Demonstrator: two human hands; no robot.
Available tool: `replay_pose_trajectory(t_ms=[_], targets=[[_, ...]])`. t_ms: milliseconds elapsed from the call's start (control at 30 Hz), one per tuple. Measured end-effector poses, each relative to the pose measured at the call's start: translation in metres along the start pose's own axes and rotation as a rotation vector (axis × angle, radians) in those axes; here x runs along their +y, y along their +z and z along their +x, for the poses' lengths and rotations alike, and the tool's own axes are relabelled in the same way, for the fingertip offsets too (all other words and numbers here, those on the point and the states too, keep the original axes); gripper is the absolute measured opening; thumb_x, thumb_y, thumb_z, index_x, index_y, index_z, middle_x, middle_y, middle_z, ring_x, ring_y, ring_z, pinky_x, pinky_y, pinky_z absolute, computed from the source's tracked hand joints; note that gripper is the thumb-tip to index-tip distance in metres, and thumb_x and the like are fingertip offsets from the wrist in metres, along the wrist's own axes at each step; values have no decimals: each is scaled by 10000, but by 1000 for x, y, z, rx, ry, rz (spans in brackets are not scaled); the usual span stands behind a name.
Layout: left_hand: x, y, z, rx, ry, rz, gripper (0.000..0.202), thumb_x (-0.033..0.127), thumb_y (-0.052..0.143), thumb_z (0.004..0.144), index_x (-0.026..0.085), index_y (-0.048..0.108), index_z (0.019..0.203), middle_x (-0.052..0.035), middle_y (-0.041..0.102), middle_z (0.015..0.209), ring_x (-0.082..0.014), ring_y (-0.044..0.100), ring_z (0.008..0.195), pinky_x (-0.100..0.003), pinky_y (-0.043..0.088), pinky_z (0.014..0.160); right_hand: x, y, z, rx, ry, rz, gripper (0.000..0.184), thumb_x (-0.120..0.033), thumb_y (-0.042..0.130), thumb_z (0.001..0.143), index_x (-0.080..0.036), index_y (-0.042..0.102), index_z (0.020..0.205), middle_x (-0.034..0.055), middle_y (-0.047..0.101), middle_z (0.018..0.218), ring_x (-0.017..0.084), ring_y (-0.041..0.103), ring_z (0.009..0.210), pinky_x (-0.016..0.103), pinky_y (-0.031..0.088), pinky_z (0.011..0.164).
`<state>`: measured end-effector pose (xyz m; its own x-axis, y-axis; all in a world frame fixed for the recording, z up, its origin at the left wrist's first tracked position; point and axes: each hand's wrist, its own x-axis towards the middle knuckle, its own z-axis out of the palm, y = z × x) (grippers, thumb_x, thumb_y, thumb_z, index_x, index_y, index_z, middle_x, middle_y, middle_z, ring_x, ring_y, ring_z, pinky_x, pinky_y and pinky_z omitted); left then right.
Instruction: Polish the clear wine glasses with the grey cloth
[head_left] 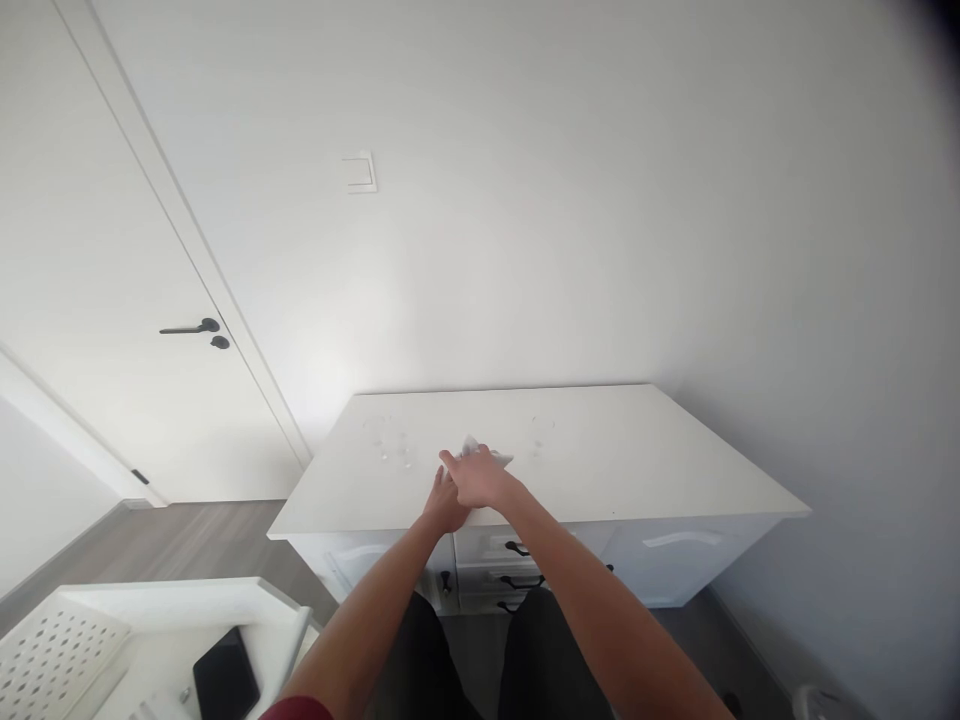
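Over the front middle of a white cabinet's top (600, 450), my two hands are close together and overlap. My right hand (480, 478) lies across my left and is closed on a crumpled white tissue or thin cloth, whose pale edge (504, 459) sticks out past the fingers. Just below and to the left is my left hand (448, 503), touching the right. Its fingers are mostly hidden, so its grip cannot be made out. Clear wet spots (405, 460) mark the top to the left of my hands, and fainter ones (538, 440) lie to the right.
Dark handles (523, 582) stick out from the cabinet's front drawers, near my knees. At lower left stands a white piece of furniture (187, 595) with a black flat object (226, 675) on it. A white door (150, 250) and a wall switch (360, 172) are beyond.
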<state>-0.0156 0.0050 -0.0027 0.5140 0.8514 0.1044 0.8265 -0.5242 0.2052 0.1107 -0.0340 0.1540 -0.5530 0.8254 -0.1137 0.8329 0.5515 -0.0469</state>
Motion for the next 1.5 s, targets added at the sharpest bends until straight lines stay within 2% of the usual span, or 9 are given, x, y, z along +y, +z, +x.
replay_pose_trajectory(t_ms=[167, 433, 600, 767, 933, 1067, 1200, 1333, 1500], targets=[[-2, 1, 2, -52, 5, 37, 643, 386, 356, 1049, 325, 239, 1678, -58, 249, 1751, -371, 155, 1620, -631, 100, 1295, 10, -2, 11, -43, -46, -28, 540, -121, 689, 801, -210, 559, 1317, 117, 746, 1012, 296, 707, 938, 444, 461, 915], [-8, 12, 6, -124, 5, 101, 610, 339, 392, 1030, 284, 370, 1637, -92, 350, 1710, -401, 139, 1616, -650, 38, 1293, 19, 9, -16, 207, -20, 93, 444, -245, 635, 945, -200, 525, 1373, 130, 715, 1061, 283, 675, 1004, 374, 448, 884], [-3, 5, 6, -96, -2, 94, 625, 344, 386, 1031, 257, 342, 1648, -111, 337, 1714, -387, 191, 1602, -638, 146, 1276, 22, 3, -18, -37, -67, 159, 709, -77, 692, 813, -235, 492, 1475, 145, 681, 1182, 257, 673, 960, 274, 432, 664], [1, -3, 4, -59, 5, 63, 599, 393, 317, 1066, 278, 320, 1654, -94, 386, 1691, -361, 248, 1583, -605, 146, 1283, 15, -12, 4, -89, -96, 33, 408, -77, 706, 821, -182, 673, 1214, 129, 723, 1052, 261, 694, 905, 304, 466, 699], [-2, 1, 6, -85, -7, 58, 638, 400, 309, 1064, 244, 246, 1680, -118, 256, 1744, -382, 113, 1625, -625, 87, 1292, 11, -2, -19, 189, 18, 169, 395, -73, 591, 912, -197, 611, 1286, 118, 706, 1001, 238, 700, 890, 297, 487, 737], [-2, 3, 7, -127, -50, 56, 634, 457, 276, 1065, 223, 340, 1650, -119, 354, 1705, -368, 198, 1610, -607, 65, 1308, 11, 8, -42, 739, 169, 646, 518, -131, 447, 995, -208, 412, 1506, 147, 661, 1278, 229, 664, 1150, 315, 512, 913], [-2, 3, 6, -98, -42, 57, 636, 442, 283, 1063, 266, 266, 1675, -83, 305, 1731, -345, 180, 1617, -621, 86, 1303, 5, 17, -34, 1067, 251, 658, 395, -101, 375, 986, -177, 566, 1323, 140, 672, 1238, 234, 644, 1135, 367, 478, 1003], [-3, 5, 7, -117, -29, 86, 656, 424, 312, 1058, 303, 185, 1690, -59, 264, 1748, -348, 128, 1630, -643, 93, 1294, 1, 24, -16, 986, 352, 337, 344, -18, 485, 893, -216, 671, 1104, 125, 652, 1249, 274, 570, 1212, 414, 409, 1022], [0, 1, 5, -129, -34, 86, 687, 394, 418, 1026, 258, 255, 1679, -103, 353, 1708, -373, 206, 1607, -600, 74, 1304, -6, 24, -10, 503, 391, 172, 257, -96, 547, 920, -214, 632, 1132, 100, 676, 1019, 261, 616, 991, 400, 398, 884]])
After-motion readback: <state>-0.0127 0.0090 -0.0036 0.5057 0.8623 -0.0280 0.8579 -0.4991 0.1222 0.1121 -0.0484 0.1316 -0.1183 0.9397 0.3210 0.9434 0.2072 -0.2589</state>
